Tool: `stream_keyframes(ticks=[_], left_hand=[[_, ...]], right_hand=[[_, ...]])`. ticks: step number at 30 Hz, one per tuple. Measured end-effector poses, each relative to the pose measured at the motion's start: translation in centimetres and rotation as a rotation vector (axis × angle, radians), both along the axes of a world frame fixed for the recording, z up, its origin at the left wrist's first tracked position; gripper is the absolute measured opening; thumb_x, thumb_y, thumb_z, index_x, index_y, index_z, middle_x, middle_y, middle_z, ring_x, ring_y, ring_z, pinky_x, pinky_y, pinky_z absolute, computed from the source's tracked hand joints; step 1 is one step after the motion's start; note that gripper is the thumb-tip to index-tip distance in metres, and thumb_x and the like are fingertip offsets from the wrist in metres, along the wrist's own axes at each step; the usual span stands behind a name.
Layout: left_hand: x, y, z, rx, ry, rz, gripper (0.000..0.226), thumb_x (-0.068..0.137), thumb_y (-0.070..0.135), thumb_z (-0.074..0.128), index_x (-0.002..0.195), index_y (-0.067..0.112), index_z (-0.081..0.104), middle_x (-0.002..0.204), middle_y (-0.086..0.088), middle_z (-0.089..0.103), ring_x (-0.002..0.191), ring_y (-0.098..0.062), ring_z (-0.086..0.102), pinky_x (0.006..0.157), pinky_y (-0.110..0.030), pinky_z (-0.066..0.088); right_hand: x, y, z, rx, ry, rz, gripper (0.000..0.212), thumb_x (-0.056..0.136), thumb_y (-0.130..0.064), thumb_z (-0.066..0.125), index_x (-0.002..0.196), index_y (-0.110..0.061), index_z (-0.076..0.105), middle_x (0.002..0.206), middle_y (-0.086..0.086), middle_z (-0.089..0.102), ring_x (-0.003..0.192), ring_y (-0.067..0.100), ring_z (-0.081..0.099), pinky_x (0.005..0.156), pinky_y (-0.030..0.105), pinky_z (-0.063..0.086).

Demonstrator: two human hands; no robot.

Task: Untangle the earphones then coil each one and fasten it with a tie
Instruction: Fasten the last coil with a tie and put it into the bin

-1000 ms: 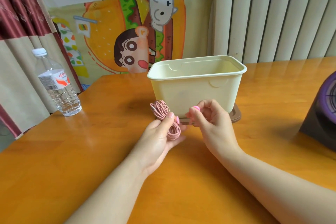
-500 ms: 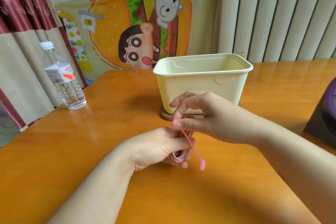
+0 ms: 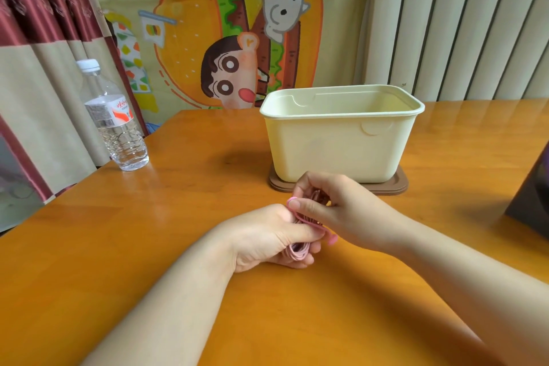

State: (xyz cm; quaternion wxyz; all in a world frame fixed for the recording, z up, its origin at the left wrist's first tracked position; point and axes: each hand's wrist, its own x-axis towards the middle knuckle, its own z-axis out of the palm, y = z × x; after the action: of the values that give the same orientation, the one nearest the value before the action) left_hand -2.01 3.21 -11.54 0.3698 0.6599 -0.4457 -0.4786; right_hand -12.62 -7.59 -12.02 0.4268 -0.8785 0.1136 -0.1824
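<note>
Both hands meet just above the counter, in front of a cream box. The left hand has its fingers and thumb curled round the coiled pink earphones, holding the bundle by its middle. The right hand pinches one end of a pink tie, which slants across the coil; its knobbed free end sticks out below the right hand. The box stands on a brown lid. A water bottle stands well apart at the left. A dark object sits at the right edge.
</note>
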Motion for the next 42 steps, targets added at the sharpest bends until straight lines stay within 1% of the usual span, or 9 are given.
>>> stream_keyframes(ticks=[6,13,17,22,26,30,33,36,42], left_hand=[[0.3,-0.7,-0.8,0.006,-0.056,0.008,0.023,0.096,0.016,0.054,0.073,0.016,0.057,0.061,0.006,0.055,0.058,-0.005,0.053,0.079,-0.031,0.050],[1.2,-0.6,-1.2,0.027,0.191,-0.060,0.019,0.095,0.016,0.050,0.086,0.012,0.067,0.070,0.003,0.056,0.065,-0.006,0.056,0.080,-0.029,0.052],[1.8,-0.8,-1.2,0.035,0.433,-0.111,0.044,0.083,0.036,0.036,0.108,0.008,0.060,0.075,0.001,0.058,0.071,-0.011,0.057,0.083,-0.029,0.049],[1.2,-1.2,-1.7,-0.116,0.427,-0.024,0.038,0.093,0.043,0.039,0.102,0.013,0.061,0.071,0.000,0.058,0.068,-0.012,0.057,0.085,-0.032,0.049],[1.3,-1.3,-2.2,-0.260,0.317,0.025,0.038,0.089,0.045,0.044,0.080,0.016,0.066,0.072,-0.002,0.057,0.078,-0.022,0.059,0.086,-0.040,0.048],[1.5,-1.4,-2.2,-0.322,0.214,0.041,0.033,0.087,0.048,0.046,0.086,0.020,0.062,0.075,0.010,0.065,0.084,-0.019,0.061,0.084,-0.037,0.049],[1.1,-1.3,-1.8,-0.364,0.197,0.055,0.033,0.080,0.047,0.045,0.086,0.018,0.059,0.067,0.013,0.065,0.076,-0.011,0.061,0.076,-0.026,0.050],[0.6,-1.1,-1.1,-0.409,0.152,0.065,0.033,0.077,0.049,0.043,0.085,0.020,0.058,0.063,0.016,0.064,0.074,-0.006,0.060,0.075,-0.022,0.049],[2.2,-0.8,-0.6,-0.481,-0.036,0.209,0.059,0.087,0.060,0.045,0.093,0.005,0.064,0.075,0.001,0.062,0.087,-0.028,0.057,0.091,-0.051,0.044]], right_hand=[[0.0,-0.5,-0.4,-0.046,0.049,0.026,0.009,0.093,-0.027,0.058,0.091,-0.019,0.055,0.069,-0.002,0.065,0.065,0.021,0.065,0.055,0.032,0.053],[0.1,-1.2,-0.6,0.103,0.064,0.066,0.011,0.091,-0.025,0.061,0.092,-0.014,0.058,0.067,0.005,0.067,0.059,0.019,0.063,0.056,0.042,0.055],[0.0,-1.6,-0.8,0.082,0.016,0.033,0.013,0.089,-0.025,0.063,0.096,-0.014,0.063,0.073,0.014,0.067,0.061,0.019,0.059,0.058,0.040,0.053],[-0.1,-1.8,-1.3,0.178,-0.159,-0.058,0.016,0.087,-0.008,0.065,0.103,-0.007,0.062,0.069,-0.003,0.060,0.056,0.001,0.054,0.052,0.014,0.045],[0.1,-1.2,-1.7,0.256,-0.318,-0.134,0.011,0.085,-0.008,0.066,0.094,-0.013,0.062,0.061,-0.006,0.059,0.052,0.006,0.056,0.051,0.021,0.048],[0.4,-0.5,-2.0,0.450,-0.430,-0.164,0.016,0.084,-0.010,0.069,0.098,-0.012,0.060,0.062,0.008,0.057,0.054,0.022,0.055,0.053,0.035,0.048],[0.6,-0.3,-2.0,0.591,-0.446,-0.190,0.016,0.083,-0.012,0.069,0.096,-0.013,0.059,0.057,0.006,0.056,0.047,0.018,0.053,0.043,0.021,0.040],[0.9,-0.4,-2.1,0.658,-0.478,-0.144,0.023,0.080,-0.024,0.074,0.097,-0.015,0.061,0.062,0.006,0.059,0.056,0.023,0.053,0.054,0.030,0.044],[0.6,-1.0,-2.6,0.647,-0.247,0.055,0.066,0.074,-0.033,0.075,0.132,-0.018,0.047,0.120,0.001,0.065,0.107,0.014,0.063,0.092,0.034,0.050]])
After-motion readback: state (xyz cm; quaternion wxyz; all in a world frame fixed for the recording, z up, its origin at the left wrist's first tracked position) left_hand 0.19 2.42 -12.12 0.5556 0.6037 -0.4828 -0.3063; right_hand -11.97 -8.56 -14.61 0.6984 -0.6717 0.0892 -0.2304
